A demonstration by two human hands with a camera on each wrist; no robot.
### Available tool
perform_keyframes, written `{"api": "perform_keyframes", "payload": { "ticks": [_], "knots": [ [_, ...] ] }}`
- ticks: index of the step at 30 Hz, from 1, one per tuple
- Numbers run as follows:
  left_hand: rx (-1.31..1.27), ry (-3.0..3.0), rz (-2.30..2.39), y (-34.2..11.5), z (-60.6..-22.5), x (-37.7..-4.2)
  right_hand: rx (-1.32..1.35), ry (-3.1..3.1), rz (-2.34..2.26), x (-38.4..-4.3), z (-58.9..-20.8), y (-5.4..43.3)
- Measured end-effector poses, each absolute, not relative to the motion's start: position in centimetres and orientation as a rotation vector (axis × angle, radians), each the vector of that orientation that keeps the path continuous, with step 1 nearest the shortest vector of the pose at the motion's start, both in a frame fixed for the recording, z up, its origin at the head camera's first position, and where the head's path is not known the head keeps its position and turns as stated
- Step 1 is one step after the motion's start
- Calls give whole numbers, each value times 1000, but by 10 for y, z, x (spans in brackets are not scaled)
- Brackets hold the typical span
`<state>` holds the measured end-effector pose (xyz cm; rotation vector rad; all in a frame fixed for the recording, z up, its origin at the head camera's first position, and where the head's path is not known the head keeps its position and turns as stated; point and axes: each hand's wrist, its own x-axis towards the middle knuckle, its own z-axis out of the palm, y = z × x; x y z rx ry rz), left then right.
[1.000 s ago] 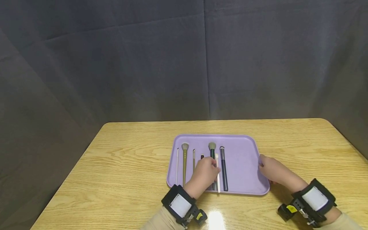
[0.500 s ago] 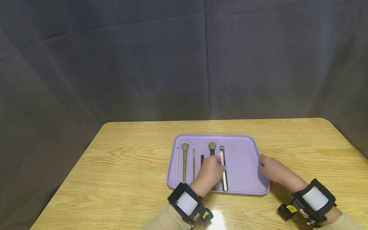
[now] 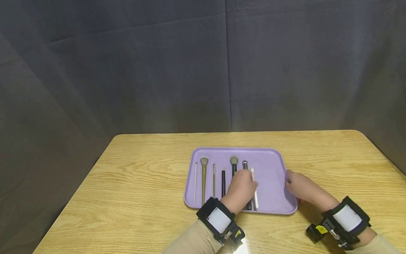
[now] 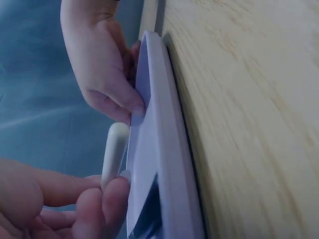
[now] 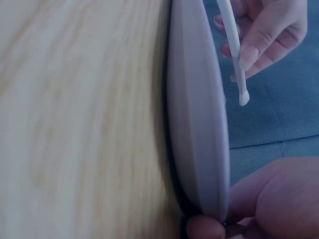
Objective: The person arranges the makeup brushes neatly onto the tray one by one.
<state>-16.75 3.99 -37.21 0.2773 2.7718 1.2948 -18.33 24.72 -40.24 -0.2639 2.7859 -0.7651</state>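
Note:
My left hand (image 3: pixel 241 186) pinches a slim white makeup brush (image 3: pixel 256 197) between thumb and fingers, over the lilac tray (image 3: pixel 272 190). In the left wrist view the rounded handle end of the white brush (image 4: pixel 115 147) points up past the fingertips. Its small pale tip shows in the right wrist view, where the brush (image 5: pixel 233 42) is raised above the tray's rim. With thumb above and a finger beneath, my right hand (image 3: pixel 299 186) grips the tray's right edge. A black-handled brush (image 3: pixel 245 165) and a green-handled brush (image 3: pixel 234 163) lie partly hidden under the left hand.
Farther left on the tray lie a thin white brush (image 3: pixel 195 185), an olive brush (image 3: pixel 203 181), a thin brown brush (image 3: pixel 214 181) and a short dark one (image 3: pixel 223 181), roughly parallel. The tray sits on a wooden table (image 3: pixel 142 183). A dark curtain (image 3: pixel 190 77) hangs behind.
My left hand has carried the white brush rightward, from beside the green-handled brush, across the black-handled one, to its right side. The right hand stays on the tray's edge.

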Motion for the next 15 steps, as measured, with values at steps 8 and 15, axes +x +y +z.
{"api": "perform_keyframes", "payload": {
  "ticks": [8,15],
  "knots": [
    [368,2881,1081,52,-371,-172,-268,2782,-750,-180,-394,242],
    [394,2919,945,57,-377,-174,-265,2781,-756,-179,-394,243]
  ]
}}
